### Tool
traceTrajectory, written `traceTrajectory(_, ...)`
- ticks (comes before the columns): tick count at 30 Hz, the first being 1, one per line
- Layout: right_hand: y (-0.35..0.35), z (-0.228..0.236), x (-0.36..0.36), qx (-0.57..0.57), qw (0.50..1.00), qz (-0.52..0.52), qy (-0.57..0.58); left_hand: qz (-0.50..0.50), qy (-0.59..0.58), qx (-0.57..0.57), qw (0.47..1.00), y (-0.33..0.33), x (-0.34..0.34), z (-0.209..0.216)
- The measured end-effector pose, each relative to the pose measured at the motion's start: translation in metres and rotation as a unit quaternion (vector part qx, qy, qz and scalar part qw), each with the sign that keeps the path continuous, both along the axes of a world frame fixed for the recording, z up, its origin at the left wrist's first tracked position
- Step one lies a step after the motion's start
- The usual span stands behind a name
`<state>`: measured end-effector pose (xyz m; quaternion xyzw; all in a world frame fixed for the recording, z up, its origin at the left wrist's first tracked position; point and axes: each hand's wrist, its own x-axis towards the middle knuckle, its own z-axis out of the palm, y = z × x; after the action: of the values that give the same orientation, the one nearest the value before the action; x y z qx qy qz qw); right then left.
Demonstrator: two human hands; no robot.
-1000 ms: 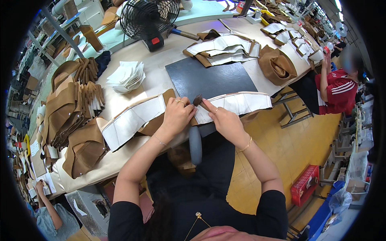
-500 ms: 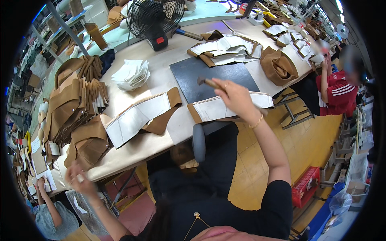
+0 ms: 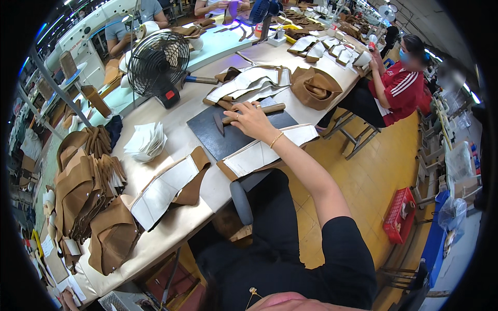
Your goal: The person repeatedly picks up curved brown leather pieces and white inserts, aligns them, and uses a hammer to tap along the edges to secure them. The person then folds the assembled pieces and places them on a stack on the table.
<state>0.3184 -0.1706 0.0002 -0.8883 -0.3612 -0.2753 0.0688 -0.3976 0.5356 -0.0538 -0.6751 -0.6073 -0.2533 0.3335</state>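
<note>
My right hand (image 3: pixel 251 122) is over a hammer (image 3: pixel 270 109) lying on a dark flat slab (image 3: pixel 199 126). Its fingers are spread across the wooden handle, touching it without wrapping round it; the metal head points toward the slab's left part. Just below the hand, a brown leather piece with white backing (image 3: pixel 259 154) lies along the table's near edge. To its left is a second white-backed brown piece (image 3: pixel 166 189). My left hand is out of view.
A black fan (image 3: pixel 158 65) stands at the back left, near a blue-handled tool (image 3: pixel 201 80). Stacked brown pieces (image 3: pixel 78 181) cover the table's left side, beside white sheets (image 3: pixel 146 141). Behind the slab lie more backed pieces (image 3: pixel 249 85) and a brown bundle (image 3: pixel 315 88). A person in red (image 3: pixel 402 96) sits at right.
My right hand has brought the raised hammer down flat onto the slab, and its fingers have spread. My left hand has left the view. The whole view has shifted.
</note>
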Motion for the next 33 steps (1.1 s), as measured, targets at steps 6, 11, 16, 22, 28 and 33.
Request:
traceTrajectory(6,0.004,0.019,-0.033,0.047,0.997,0.031,0.053,-0.072,-0.07,-0.014,0.995,0.01,0.029,0.013)
traceTrajectory(11,0.011,0.029,-0.056,0.067,0.994,0.073,0.046,-0.065,-0.082,-0.053,0.993,0.0,0.019,-0.02)
traceTrajectory(16,0.018,0.025,-0.077,0.084,0.99,0.089,0.071,-0.049,-0.094,-0.117,0.987,-0.016,-0.008,-0.064)
traceTrajectory(22,0.029,0.025,-0.096,0.103,0.983,0.115,0.099,-0.1,-0.28,-0.162,0.941,-0.003,0.021,-0.029)
traceTrajectory(28,0.056,0.045,-0.144,0.163,0.959,0.163,0.164,-0.352,-0.818,-0.254,0.377,-0.069,0.175,0.089)
traceTrajectory(33,0.081,0.049,-0.191,0.275,0.899,0.207,0.271,-0.467,-0.704,-0.502,0.187,-0.132,0.296,0.079)
